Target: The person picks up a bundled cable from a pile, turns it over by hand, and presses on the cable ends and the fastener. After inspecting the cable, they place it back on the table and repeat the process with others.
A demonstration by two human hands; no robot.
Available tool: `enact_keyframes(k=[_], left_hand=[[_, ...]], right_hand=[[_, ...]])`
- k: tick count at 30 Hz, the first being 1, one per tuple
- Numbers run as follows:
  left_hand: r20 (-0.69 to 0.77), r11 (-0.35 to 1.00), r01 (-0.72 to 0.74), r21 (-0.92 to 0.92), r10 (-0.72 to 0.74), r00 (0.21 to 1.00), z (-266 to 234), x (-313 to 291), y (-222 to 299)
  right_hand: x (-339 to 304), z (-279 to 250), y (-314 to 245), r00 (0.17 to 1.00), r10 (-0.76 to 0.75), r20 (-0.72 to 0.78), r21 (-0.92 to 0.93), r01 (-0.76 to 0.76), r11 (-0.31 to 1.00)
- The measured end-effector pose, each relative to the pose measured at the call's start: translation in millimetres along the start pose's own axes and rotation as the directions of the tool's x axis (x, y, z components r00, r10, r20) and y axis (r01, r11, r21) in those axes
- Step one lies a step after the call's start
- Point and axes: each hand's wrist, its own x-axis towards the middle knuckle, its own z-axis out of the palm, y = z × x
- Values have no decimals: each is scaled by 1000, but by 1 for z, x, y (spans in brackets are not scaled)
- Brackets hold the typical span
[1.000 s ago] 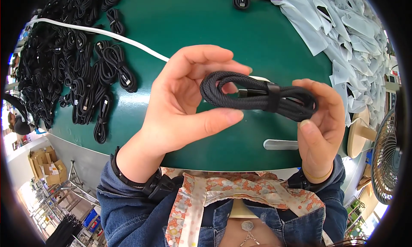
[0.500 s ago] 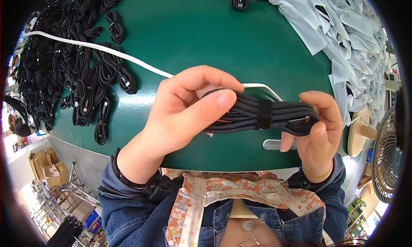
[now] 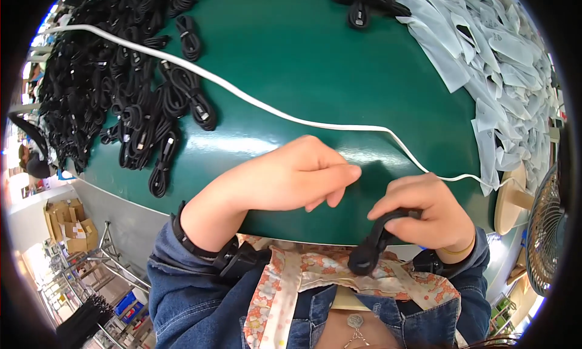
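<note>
A bundled black braided cable (image 3: pixel 366 255) hangs from my right hand (image 3: pixel 424 212), pinched between thumb and fingers, its lower end over the front table edge and my apron. Part of the bundle is hidden by the hand. My left hand (image 3: pixel 291 176) is held over the table to the left, apart from the cable. Its fingers are curled in with the thumb against the index finger, and nothing shows in them. Behind both hands a white cord (image 3: pixel 339 126) runs across the green table (image 3: pixel 291 58).
A large heap of bundled black cables (image 3: pixel 121 64) covers the table's left side. Clear-whitish plastic bags (image 3: pixel 497 58) are piled at the far right. A few more cable bundles (image 3: pixel 359 13) lie at the far middle. On the right stand a wooden disc (image 3: pixel 509 197) and a fan (image 3: pixel 539 228).
My left hand has let go of the cable bundle. My right hand has drawn the bundle lower and nearer to me, tilting it from level to hanging down.
</note>
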Motion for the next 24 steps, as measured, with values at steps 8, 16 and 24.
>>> enact_keyframes(k=[8, 16, 24], left_hand=[[-558, 941, -206, 269, 326, 763, -22, -56, 0], [-458, 44, 687, 725, 776, 434, -45, -61, -40], [-348, 279, 239, 930, 456, 819, 12, -28, -36]], right_hand=[[9, 11, -1, 617, 40, -786, 400, 458, 794], [4, 17, 5, 744, -42, -666, 331, 345, 878], [1, 15, 15, 782, -53, -622, 268, 276, 923]])
